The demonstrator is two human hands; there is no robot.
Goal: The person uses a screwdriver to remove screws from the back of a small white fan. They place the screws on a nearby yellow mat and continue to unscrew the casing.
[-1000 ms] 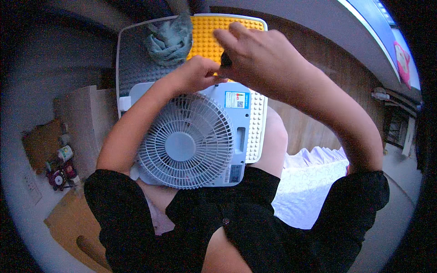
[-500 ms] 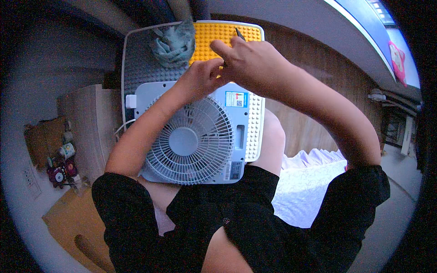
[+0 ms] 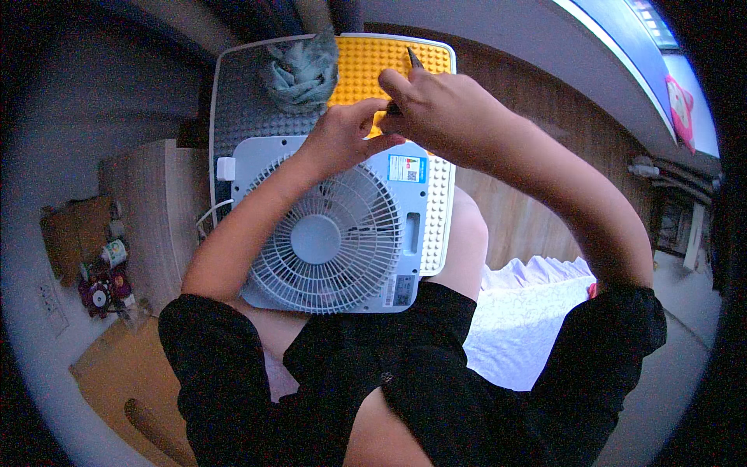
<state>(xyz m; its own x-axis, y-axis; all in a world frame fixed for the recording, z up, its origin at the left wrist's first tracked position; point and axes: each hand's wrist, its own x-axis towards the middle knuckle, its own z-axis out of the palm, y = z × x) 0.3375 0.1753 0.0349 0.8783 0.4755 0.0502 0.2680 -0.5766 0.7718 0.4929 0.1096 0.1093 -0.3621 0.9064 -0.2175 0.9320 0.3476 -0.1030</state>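
Observation:
My right hand (image 3: 442,109) is closed around a dark slender tool (image 3: 414,57) whose pointed end sticks out on the far side; a dark part also shows by its fingertips. The tool's exact kind is hidden by the hand. Close against it, my left hand (image 3: 346,134) has thumb and index finger apart, the index tip reaching the tool's near part. Both hands hover over the far edge of a pale grey-blue box fan (image 3: 314,240), which lies flat with its round grille up. Labels, screw holes and a handle slot show on its casing.
The fan rests on a small table topped with studded plates, yellow (image 3: 366,62), grey (image 3: 237,101) and white (image 3: 437,210). A crumpled grey-green cloth (image 3: 302,78) lies at the far left. A white plug (image 3: 226,169) and cord sit at the fan's left edge.
My left thumb and index finger have parted from their earlier pinch. My right hand, with the tool, has shifted slightly right. The fan looks the same.

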